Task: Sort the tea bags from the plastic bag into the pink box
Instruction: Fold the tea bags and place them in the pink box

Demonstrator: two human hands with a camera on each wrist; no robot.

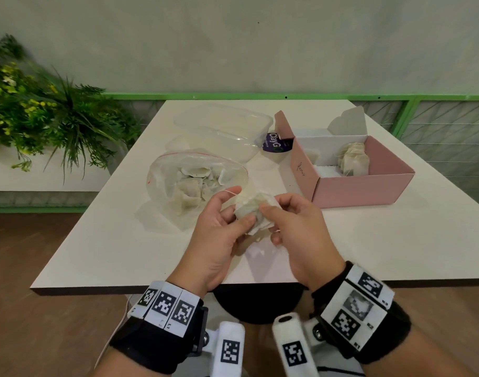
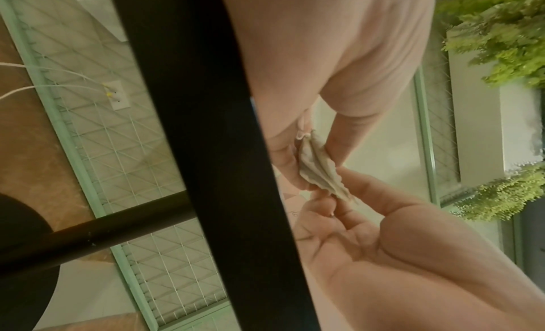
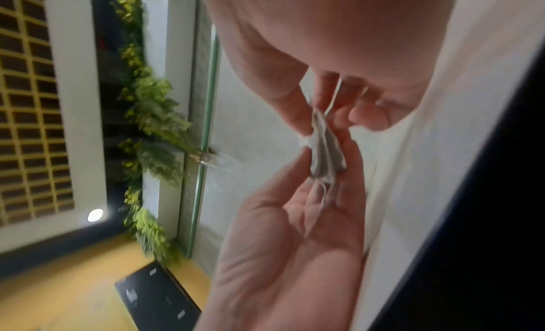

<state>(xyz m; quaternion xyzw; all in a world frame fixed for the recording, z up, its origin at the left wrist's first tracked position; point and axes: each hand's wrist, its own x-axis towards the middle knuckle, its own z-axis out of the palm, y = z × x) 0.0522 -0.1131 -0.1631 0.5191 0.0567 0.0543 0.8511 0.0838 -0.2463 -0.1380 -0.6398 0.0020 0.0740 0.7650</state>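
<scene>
Together, left hand point(image 1: 219, 229) and right hand point(image 1: 295, 229) fingers pinching tea bags point(image 1: 253, 210) between them

Indoor room: white table point(image 1: 118, 240), leafy plants point(image 1: 42, 112) (green wall trim).

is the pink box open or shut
Open. The pink box has its lid flap standing up behind it, and a few tea bags are visible inside against its right wall.

White table point(image 1: 369, 240), wood floor point(image 1: 20, 268) (leafy plants point(image 1: 29, 104))
</scene>
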